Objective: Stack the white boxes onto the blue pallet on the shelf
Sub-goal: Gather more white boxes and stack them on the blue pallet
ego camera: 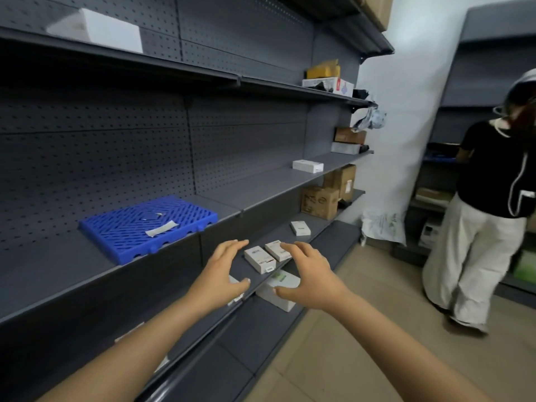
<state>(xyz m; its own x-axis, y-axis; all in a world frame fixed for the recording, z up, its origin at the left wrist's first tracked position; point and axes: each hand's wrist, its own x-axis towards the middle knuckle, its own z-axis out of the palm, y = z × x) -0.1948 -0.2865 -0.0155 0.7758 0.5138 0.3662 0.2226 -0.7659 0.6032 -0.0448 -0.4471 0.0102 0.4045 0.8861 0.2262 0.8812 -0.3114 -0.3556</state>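
Observation:
A blue slatted pallet (148,226) lies on the middle grey shelf, with only a strip of white paper on it. One shelf lower, two small white boxes (259,259) (278,250) lie side by side. My left hand (222,272) hovers spread just left of them, holding nothing. My right hand (310,274) hovers spread just right of them, also holding nothing. A third small white box (300,228) lies farther along that lower shelf. A bigger white box (280,288) sits on the shelf below, partly hidden under my right hand.
Another white box (308,165) lies far along the pallet's shelf, and a large one (98,29) sits on the top shelf. Cardboard cartons (319,202) stand at the shelves' right end. A person (490,198) stands to the right in the aisle.

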